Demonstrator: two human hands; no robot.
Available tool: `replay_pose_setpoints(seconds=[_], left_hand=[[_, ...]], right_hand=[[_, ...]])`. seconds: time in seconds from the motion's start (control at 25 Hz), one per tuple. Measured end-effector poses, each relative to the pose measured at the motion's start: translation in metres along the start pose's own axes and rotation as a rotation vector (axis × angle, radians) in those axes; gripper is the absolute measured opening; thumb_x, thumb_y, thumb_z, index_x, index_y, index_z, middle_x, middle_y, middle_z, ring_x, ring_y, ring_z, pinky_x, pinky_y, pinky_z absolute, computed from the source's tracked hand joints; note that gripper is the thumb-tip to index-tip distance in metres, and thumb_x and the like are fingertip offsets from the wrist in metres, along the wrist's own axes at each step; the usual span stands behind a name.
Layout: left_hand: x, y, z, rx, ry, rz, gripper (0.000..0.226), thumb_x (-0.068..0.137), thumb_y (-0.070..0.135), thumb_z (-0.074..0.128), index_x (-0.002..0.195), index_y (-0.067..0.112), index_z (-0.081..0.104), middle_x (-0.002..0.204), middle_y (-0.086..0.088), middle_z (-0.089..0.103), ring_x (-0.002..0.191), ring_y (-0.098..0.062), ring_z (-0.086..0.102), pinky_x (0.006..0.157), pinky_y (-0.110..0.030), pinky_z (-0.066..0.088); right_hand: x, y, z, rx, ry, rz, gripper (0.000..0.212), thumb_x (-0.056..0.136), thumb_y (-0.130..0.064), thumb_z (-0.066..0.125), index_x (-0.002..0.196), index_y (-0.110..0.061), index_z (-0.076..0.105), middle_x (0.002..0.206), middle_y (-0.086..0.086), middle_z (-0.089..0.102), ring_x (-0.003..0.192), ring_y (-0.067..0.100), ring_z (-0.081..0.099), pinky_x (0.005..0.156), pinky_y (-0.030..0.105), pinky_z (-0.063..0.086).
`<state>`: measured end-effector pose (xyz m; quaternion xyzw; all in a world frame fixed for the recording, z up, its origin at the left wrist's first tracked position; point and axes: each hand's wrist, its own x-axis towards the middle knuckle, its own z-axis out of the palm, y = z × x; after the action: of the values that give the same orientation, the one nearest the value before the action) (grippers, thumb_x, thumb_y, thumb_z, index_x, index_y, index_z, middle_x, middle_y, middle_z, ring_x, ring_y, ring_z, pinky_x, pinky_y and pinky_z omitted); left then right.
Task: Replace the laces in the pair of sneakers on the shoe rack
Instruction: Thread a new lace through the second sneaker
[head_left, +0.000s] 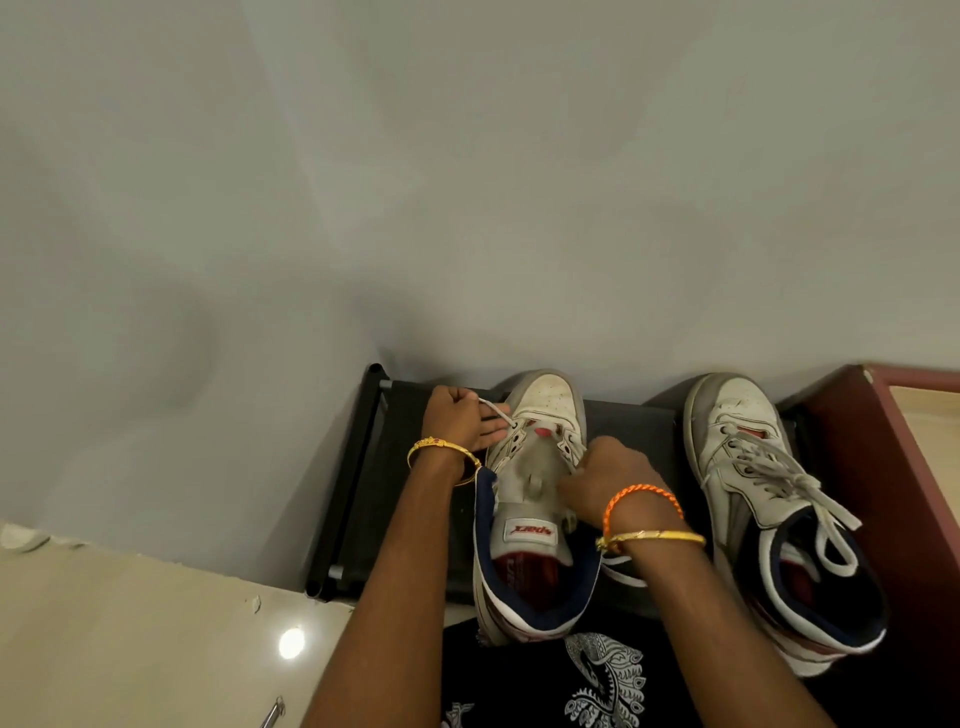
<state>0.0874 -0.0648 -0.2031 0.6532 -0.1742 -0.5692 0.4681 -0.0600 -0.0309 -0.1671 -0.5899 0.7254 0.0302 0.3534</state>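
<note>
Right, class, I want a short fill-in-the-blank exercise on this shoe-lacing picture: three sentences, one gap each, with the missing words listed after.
1. The left hand pinches a lace at the ____ eyelets of the left sneaker.
2. The right sneaker is fully ____, its lace tied in a bow.
3. Both sneakers stand on a ____ shoe rack, while the right hand rests on the left sneaker's side.

Missing words: front; laced; black

Probably home corner: shoe rack (363, 467) against plain wall (467, 182) (tiled floor (130, 623) beside).
</note>
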Motion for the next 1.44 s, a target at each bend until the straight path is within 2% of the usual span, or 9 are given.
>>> replay_pose_setpoints(seconds=[0.2, 0.4, 0.52, 0.64, 0.76, 0.88, 1.04, 1.24, 1.44], left_hand=[[-0.003, 0.003, -0.002, -0.05, 0.044, 0.098, 0.007, 0.099, 0.003, 0.034, 0.103, 0.007, 0.039, 0.094, -0.02, 0.067, 0.077, -0.03, 0.068, 0.064, -0.033, 0.059], [0.008, 0.023, -0.042, -0.559, 0.267, 0.223, 0.015, 0.099, 0.001, 0.027, 0.098, 0.005, 0.042, 0.082, -0.014, 0.056, 0.072, -0.029, 0.066, 0.067, -0.039, 0.059], [0.011, 0.017, -0.06, -0.053, 0.362, 0.363, 0.014, 0.099, 0.01, 0.038, 0.089, 0.015, 0.046, 0.083, -0.007, 0.061, 0.082, -0.029, 0.067, 0.08, -0.04, 0.054], [-0.006, -0.001, -0.032, 0.497, 0.144, 0.292, 0.019, 0.089, 0.032, 0.061, 0.099, 0.015, 0.056, 0.093, 0.0, 0.06, 0.091, -0.018, 0.059, 0.08, -0.03, 0.046], [-0.01, -0.012, 0.004, 0.591, -0.124, 0.143, 0.034, 0.081, 0.038, 0.07, 0.101, 0.011, 0.064, 0.093, 0.0, 0.065, 0.083, -0.011, 0.058, 0.073, -0.023, 0.046], [0.0, -0.02, 0.019, 0.606, -0.057, 0.233, 0.025, 0.083, 0.024, 0.07, 0.098, 0.004, 0.068, 0.095, -0.009, 0.068, 0.084, -0.018, 0.062, 0.08, -0.03, 0.051], [0.008, -0.025, 0.018, 0.397, 0.091, 0.258, 0.013, 0.086, 0.013, 0.066, 0.09, 0.0, 0.067, 0.086, -0.014, 0.068, 0.086, -0.03, 0.067, 0.082, -0.045, 0.056], [0.009, -0.015, 0.012, 0.079, 0.203, 0.235, 0.003, 0.091, 0.006, 0.058, 0.09, 0.003, 0.058, 0.093, -0.016, 0.064, 0.078, -0.025, 0.067, 0.069, -0.032, 0.057], [0.025, 0.006, -0.039, -0.194, 0.484, 0.389, 0.009, 0.094, 0.006, 0.053, 0.085, 0.004, 0.051, 0.101, -0.022, 0.061, 0.069, -0.025, 0.066, 0.071, -0.037, 0.059]], right_hand=[[-0.01, -0.004, 0.014, -0.102, 0.228, 0.032, 0.03, 0.094, -0.031, 0.051, 0.117, -0.011, 0.056, 0.115, 0.011, 0.059, 0.104, 0.028, 0.059, 0.079, 0.032, 0.048], [-0.002, 0.018, 0.002, -0.019, 0.238, 0.096, 0.026, 0.089, -0.028, 0.056, 0.104, -0.008, 0.061, 0.106, 0.012, 0.063, 0.096, 0.029, 0.061, 0.069, 0.027, 0.041], [0.002, 0.021, 0.003, -0.009, 0.229, 0.074, 0.026, 0.088, -0.027, 0.057, 0.107, -0.009, 0.061, 0.107, 0.012, 0.063, 0.096, 0.028, 0.062, 0.07, 0.027, 0.044], [0.007, 0.019, 0.001, -0.042, 0.209, 0.058, 0.031, 0.087, -0.028, 0.059, 0.112, -0.011, 0.061, 0.11, 0.012, 0.063, 0.098, 0.029, 0.062, 0.075, 0.03, 0.048], [0.01, 0.015, -0.005, -0.107, 0.163, 0.025, 0.034, 0.088, -0.029, 0.058, 0.116, -0.01, 0.057, 0.113, 0.011, 0.062, 0.102, 0.028, 0.061, 0.078, 0.031, 0.048], [0.02, 0.012, -0.009, -0.145, 0.142, -0.018, 0.035, 0.09, -0.029, 0.056, 0.12, -0.01, 0.055, 0.117, 0.011, 0.061, 0.106, 0.028, 0.059, 0.082, 0.032, 0.047], [0.032, 0.019, -0.012, -0.104, 0.108, -0.017, 0.033, 0.09, -0.032, 0.056, 0.114, -0.01, 0.059, 0.114, 0.012, 0.063, 0.101, 0.029, 0.06, 0.076, 0.03, 0.045], [0.04, 0.026, -0.011, -0.083, 0.1, -0.01, 0.027, 0.087, -0.026, 0.056, 0.106, -0.009, 0.064, 0.104, 0.012, 0.064, 0.094, 0.029, 0.06, 0.071, 0.028, 0.043], [0.046, 0.043, -0.018, -0.025, 0.134, 0.04, 0.03, 0.087, -0.029, 0.057, 0.11, -0.011, 0.064, 0.107, 0.012, 0.065, 0.098, 0.028, 0.061, 0.078, 0.031, 0.048]])
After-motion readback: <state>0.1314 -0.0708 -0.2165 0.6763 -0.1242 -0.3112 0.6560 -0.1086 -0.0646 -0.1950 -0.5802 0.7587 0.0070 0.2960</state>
